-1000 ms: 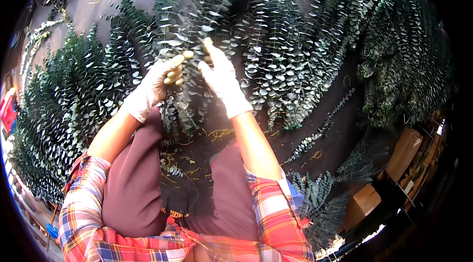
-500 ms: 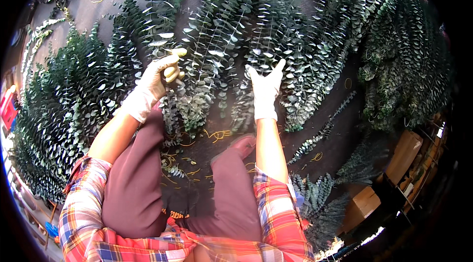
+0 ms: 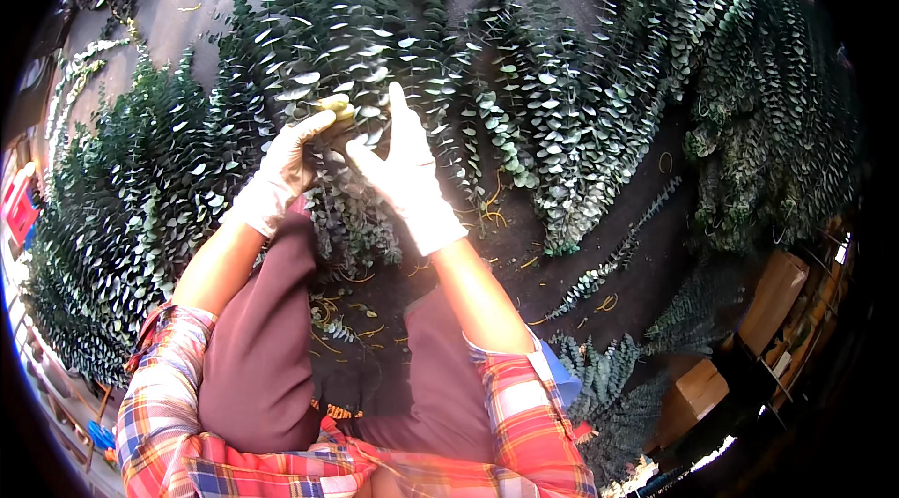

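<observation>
Eucalyptus bunch (image 3: 354,62), one, left hand (image 3: 288,161) curled around it, right hand (image 3: 409,175) spread beside it, one long loose sprig (image 3: 590,282)

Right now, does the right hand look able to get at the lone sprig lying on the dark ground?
Probably yes: the right hand looks open, and a path over dark ground skirts below the bunch beside the sprig.

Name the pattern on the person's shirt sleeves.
Shirt sleeves: plaid, mainly red, white and blue, seen in the head view.
</observation>
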Demonstrator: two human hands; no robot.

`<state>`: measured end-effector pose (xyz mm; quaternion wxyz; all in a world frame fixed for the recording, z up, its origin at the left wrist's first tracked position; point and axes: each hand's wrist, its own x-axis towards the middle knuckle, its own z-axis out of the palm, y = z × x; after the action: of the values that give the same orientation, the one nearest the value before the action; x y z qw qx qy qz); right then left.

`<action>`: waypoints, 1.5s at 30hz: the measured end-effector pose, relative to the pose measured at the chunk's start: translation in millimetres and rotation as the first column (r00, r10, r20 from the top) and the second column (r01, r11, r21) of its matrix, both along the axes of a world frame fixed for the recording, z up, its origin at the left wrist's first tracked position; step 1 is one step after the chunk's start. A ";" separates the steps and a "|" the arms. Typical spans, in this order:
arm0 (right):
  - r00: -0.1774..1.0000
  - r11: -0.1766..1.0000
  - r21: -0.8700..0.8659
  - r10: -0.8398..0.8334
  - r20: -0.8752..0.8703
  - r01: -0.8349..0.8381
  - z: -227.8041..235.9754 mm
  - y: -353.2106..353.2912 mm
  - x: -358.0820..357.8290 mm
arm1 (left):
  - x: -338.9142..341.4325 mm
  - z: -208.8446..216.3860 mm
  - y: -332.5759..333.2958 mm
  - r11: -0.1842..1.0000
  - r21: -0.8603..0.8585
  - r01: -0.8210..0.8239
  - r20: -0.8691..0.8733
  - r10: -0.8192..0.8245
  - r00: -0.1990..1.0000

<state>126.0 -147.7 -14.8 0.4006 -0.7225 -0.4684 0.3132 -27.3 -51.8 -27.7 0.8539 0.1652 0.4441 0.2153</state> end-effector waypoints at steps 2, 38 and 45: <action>0.940 0.974 -0.223 -0.108 -0.322 0.036 2.4 2.1 13.1 | -1.3 1.8 -1.0 0.999 -0.026 -0.032 -0.045 0.031 0.999; 0.991 0.979 0.199 -0.011 -0.137 0.038 21.3 11.0 8.2 | 1.2 42.8 -20.3 0.974 -0.067 0.219 0.027 -0.217 0.976; 0.706 0.833 0.167 -0.539 0.459 0.527 -10.2 -74.3 156.2 | -7.3 41.2 -6.3 0.999 0.020 0.044 0.138 -0.046 0.989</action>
<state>282.2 -222.0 -25.1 0.3507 -0.8768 -0.3287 -0.0139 -34.6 -58.0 13.5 0.8858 0.1671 0.3782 0.2106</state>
